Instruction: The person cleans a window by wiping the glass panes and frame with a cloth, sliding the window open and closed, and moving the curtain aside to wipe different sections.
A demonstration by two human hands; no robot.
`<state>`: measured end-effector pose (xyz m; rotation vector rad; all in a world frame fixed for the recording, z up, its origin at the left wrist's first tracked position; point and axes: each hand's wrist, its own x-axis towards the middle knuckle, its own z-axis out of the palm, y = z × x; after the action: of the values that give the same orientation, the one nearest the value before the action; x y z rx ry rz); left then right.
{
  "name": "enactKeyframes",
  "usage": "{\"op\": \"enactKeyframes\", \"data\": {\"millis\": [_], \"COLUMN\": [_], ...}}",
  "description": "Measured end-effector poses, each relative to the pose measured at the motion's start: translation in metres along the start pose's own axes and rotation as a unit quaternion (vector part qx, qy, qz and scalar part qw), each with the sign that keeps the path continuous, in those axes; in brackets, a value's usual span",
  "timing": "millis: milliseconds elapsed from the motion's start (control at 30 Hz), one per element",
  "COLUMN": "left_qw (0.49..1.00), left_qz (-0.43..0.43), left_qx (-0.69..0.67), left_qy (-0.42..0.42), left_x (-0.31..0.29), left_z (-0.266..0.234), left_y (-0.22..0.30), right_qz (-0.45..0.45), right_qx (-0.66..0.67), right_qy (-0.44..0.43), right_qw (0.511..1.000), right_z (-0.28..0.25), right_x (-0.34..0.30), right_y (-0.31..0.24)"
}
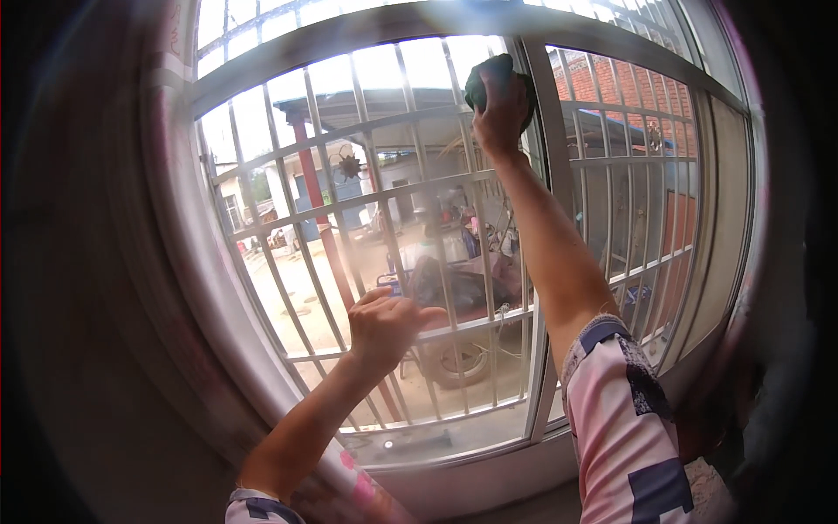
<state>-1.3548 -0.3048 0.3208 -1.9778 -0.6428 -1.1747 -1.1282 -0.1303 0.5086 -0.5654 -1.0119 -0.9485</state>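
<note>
A dark green cloth [494, 79] is bunched under my right hand [504, 113], which grips it against the upper right part of the window pane [393, 210], close to the upright frame bar [548, 175]. My right arm stretches far up and forward. Lower and to the left, my left hand [384, 325] is raised in front of the same pane. Its thumb points to the right, apart from the loosely bent fingers, and no object shows in it. Whether it touches the glass I cannot tell.
White security bars [367, 131] stand behind the glass. A second pane [624, 157] lies right of the frame bar. Along the left side runs a pale curtain or trim [205, 253]. Through the window I see a yard with a red post [314, 175] and a wheel [456, 362].
</note>
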Motion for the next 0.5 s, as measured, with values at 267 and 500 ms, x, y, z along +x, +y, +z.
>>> {"op": "enactKeyframes", "data": {"millis": [267,500], "left_qw": [0.991,0.927], "left_qz": [-0.097,-0.347], "left_qx": [0.020,-0.110], "left_qy": [-0.094,-0.092], "left_x": [-0.088,-0.206], "left_z": [-0.037,-0.104], "left_y": [0.010,0.051], "right_qz": [-0.189,-0.099], "right_qx": [0.224,-0.020], "right_qy": [-0.213,-0.258], "right_qw": [0.932,0.961], "right_z": [0.014,-0.052], "right_x": [-0.098,-0.096], "right_y": [-0.197,-0.082]}}
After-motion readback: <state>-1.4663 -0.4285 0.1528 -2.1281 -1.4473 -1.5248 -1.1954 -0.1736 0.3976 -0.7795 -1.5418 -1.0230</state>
